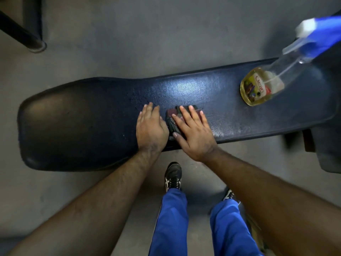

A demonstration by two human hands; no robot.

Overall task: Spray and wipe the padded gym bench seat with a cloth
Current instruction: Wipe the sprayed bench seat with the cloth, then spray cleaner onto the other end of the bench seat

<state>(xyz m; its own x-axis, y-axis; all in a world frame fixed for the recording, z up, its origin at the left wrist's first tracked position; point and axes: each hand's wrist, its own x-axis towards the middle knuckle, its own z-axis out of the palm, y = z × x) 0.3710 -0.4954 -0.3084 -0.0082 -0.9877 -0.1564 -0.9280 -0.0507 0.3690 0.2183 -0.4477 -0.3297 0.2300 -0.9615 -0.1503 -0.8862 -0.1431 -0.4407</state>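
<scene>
A long dark blue padded bench seat runs left to right across the view. A folded dark cloth lies near its front edge at the middle. My right hand lies flat on the cloth, fingers spread. Flat on the pad just left of the cloth rests my left hand, touching the cloth's edge. A clear spray bottle with yellow liquid and a blue-and-white trigger head stands on the right part of the bench, apart from both hands.
Grey floor surrounds the bench. A black metal frame leg stands at the upper left. My shoes and blue trousers are just in front of the bench. A dark bench support sits at the right end.
</scene>
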